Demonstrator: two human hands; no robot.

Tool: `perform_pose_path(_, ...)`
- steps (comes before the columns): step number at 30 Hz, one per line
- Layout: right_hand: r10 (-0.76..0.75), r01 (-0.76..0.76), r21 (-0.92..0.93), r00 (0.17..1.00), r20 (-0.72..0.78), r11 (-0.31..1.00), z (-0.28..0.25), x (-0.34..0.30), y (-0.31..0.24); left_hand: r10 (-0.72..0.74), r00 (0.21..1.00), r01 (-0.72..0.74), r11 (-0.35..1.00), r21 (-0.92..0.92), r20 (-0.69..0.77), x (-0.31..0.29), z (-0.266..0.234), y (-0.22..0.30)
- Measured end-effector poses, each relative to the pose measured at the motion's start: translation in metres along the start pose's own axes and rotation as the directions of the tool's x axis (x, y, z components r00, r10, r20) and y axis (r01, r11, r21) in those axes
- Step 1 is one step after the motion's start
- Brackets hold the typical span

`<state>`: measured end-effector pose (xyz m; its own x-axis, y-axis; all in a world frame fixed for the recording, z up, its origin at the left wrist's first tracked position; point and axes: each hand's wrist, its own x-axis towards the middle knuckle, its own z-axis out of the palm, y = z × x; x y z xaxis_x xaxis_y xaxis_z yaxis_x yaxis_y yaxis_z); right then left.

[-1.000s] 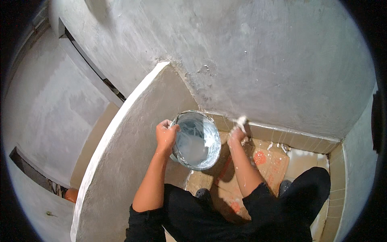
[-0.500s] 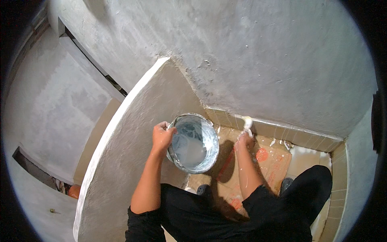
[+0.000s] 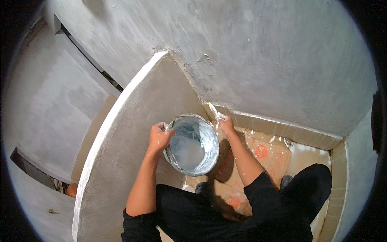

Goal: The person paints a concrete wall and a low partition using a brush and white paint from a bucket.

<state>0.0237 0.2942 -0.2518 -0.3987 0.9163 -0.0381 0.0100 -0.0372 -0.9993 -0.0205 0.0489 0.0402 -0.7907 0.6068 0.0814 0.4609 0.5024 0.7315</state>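
My left hand [image 3: 160,137] is closed on the near-left rim of a bucket [image 3: 208,141], tilted so its inside shows. Whitish liquid [image 3: 188,152] lies in it, and white streaks coat its inner wall. To the right of the bucket, my right hand [image 3: 225,123] is closed around a small paintbrush [image 3: 213,109] smeared with white. The brush tip points up and left, at the corner where the tile strip [image 3: 250,122] along the foot of the grey wall [image 3: 282,72] meets the low partition. White spots mark my right hand and forearm.
The curved partition [image 3: 133,133] with a white top edge [image 3: 109,117] rises on my left. Under me lies flattened cardboard [image 3: 274,159] with white splatters, over white-stained floor tiles [image 3: 306,157]. Another tiled wall foot [image 3: 338,177] closes off the right side.
My right hand has moved left and slightly up along the foot of the wall with the paintbrush, toward the partition corner. The bucket stays nearly in place in my left hand.
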Motion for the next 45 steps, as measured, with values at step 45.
perform_pose_path(45, -0.318, 0.342, -0.022, 0.896, 0.310, 0.940, -0.093, -0.173, -0.119, 0.304, 0.896, -0.397, 0.876, -0.274, -0.324, -0.024, 0.027, 0.019)
